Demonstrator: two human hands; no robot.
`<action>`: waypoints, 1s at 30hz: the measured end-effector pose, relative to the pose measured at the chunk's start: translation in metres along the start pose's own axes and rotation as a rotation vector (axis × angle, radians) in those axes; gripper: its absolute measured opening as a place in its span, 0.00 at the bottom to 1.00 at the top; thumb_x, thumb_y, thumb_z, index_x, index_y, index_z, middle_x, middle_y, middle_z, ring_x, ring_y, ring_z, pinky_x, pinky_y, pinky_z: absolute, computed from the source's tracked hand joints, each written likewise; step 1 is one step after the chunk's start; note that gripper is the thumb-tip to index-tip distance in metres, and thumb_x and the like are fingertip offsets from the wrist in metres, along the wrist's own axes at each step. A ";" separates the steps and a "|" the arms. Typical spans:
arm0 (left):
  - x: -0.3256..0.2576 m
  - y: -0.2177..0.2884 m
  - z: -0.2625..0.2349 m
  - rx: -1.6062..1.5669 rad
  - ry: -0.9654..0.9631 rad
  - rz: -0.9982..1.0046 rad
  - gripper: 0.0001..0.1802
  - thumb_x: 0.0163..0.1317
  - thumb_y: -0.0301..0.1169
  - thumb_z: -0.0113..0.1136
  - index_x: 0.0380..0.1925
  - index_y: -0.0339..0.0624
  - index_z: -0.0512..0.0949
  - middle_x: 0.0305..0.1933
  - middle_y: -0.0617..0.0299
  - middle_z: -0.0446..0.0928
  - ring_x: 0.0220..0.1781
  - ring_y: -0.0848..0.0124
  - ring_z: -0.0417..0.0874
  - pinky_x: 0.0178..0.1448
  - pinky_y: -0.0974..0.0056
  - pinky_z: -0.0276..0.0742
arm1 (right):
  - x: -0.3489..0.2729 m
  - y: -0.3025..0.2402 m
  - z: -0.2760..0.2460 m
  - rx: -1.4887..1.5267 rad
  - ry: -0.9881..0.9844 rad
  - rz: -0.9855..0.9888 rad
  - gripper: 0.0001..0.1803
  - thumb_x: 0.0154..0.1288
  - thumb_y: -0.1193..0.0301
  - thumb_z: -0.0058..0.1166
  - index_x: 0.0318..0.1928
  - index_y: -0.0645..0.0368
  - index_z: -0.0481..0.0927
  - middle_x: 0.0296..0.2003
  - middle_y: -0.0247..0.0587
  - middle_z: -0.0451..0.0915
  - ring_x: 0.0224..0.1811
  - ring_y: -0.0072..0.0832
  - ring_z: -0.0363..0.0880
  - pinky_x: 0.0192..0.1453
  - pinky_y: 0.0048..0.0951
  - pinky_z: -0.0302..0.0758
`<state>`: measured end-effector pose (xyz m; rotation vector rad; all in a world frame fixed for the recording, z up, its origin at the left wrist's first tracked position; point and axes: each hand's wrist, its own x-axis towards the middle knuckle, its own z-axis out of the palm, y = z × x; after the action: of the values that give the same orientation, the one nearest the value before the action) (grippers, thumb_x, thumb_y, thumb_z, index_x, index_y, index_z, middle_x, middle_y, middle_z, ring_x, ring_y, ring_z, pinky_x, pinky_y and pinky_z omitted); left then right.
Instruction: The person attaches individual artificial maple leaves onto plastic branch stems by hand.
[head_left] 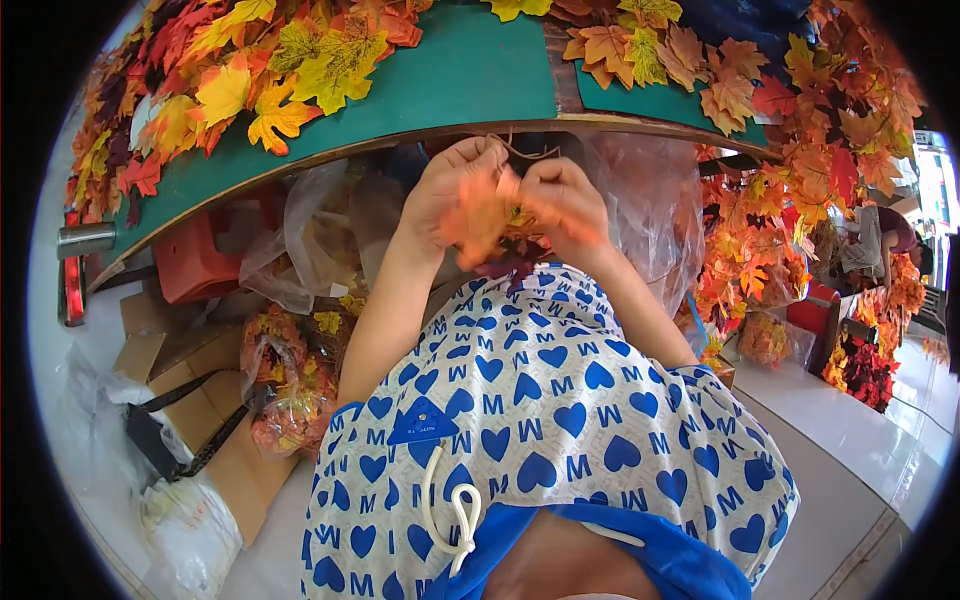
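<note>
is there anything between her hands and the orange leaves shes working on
Nothing visible. Both the left hand and the right hand are already on the bunch of orange leaves, pinching it from either side just below the edge of the green table.
</note>
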<state>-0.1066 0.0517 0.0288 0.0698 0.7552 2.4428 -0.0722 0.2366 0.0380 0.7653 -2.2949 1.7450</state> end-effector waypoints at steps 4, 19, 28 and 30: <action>-0.010 -0.008 0.022 0.117 -0.001 0.176 0.07 0.58 0.25 0.61 0.35 0.39 0.74 0.36 0.66 0.74 0.40 0.73 0.78 0.46 0.68 0.75 | -0.003 -0.003 -0.013 -0.466 -0.133 -0.504 0.16 0.42 0.75 0.61 0.37 0.51 0.83 0.39 0.37 0.73 0.40 0.34 0.76 0.40 0.30 0.76; -0.055 -0.023 0.005 0.639 0.331 0.395 0.23 0.58 0.21 0.58 0.55 0.35 0.72 0.42 0.64 0.73 0.42 0.75 0.76 0.48 0.72 0.73 | 0.109 -0.022 -0.034 -0.791 0.037 -0.472 0.19 0.49 0.80 0.52 0.45 0.57 0.78 0.40 0.41 0.79 0.42 0.39 0.77 0.44 0.34 0.77; -0.092 0.005 -0.014 0.106 0.238 0.683 0.26 0.55 0.17 0.59 0.57 0.41 0.72 0.39 0.67 0.70 0.35 0.82 0.72 0.33 0.77 0.71 | 0.197 -0.016 0.035 -0.670 -0.001 -0.609 0.21 0.52 0.83 0.50 0.49 0.57 0.76 0.44 0.42 0.77 0.44 0.42 0.76 0.46 0.37 0.74; -0.099 0.017 -0.011 0.021 0.112 0.699 0.26 0.57 0.17 0.57 0.57 0.43 0.72 0.38 0.68 0.70 0.33 0.82 0.71 0.36 0.77 0.71 | 0.207 -0.016 0.053 -0.716 -0.046 -0.639 0.25 0.48 0.84 0.48 0.51 0.56 0.74 0.44 0.42 0.77 0.47 0.41 0.73 0.48 0.37 0.74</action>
<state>-0.0355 -0.0190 0.0401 0.2424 0.9187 3.1179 -0.2327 0.1217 0.1222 1.1778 -2.1126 0.5854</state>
